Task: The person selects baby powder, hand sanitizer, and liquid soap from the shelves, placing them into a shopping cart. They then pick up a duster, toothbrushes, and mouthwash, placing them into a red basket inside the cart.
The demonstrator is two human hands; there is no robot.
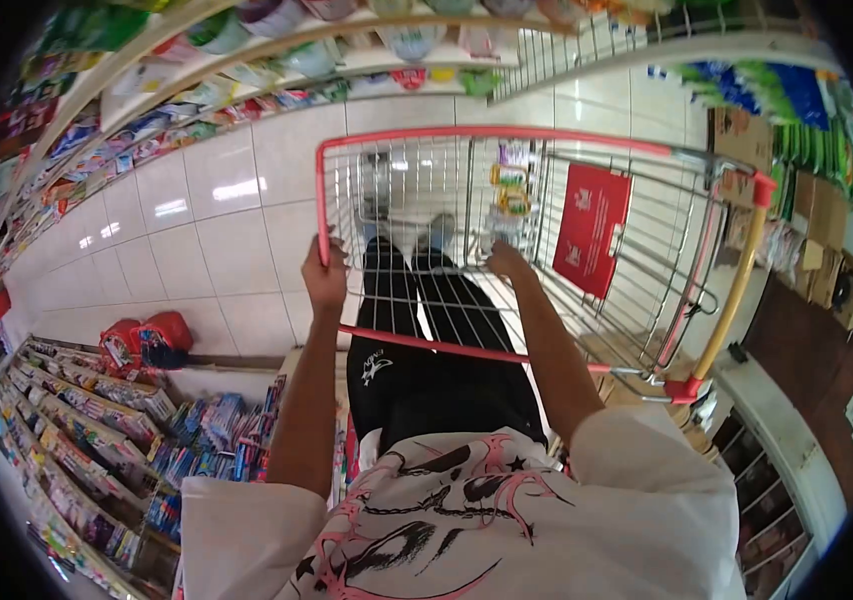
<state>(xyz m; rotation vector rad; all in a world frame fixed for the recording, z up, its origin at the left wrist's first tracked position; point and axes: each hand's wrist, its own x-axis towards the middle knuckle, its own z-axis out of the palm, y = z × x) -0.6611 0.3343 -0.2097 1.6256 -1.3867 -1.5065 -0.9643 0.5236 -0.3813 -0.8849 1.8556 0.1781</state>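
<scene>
A metal shopping cart (467, 140) with a red plastic rim stands in front of me, its wire basket over my legs and shoes. My left hand (326, 272) is closed round the red rim at the cart's left end. Inside the basket, my right hand (509, 260) is lowered with its fingers curled; what they hold, if anything, is too small to make out. Just beyond that hand, several small packs (513, 180) with yellow and purple labels lie in a row in the basket. A red sign panel (593, 230) hangs on the wires to their right.
Shelves of packaged goods (307, 60) curve along the far side. Racks of small boxed items (97, 400) stand at lower left, near red bags (147, 340). Cardboard boxes (817, 215) and green packets (837, 155) fill the right side. Pale floor tiles (217, 240) run between.
</scene>
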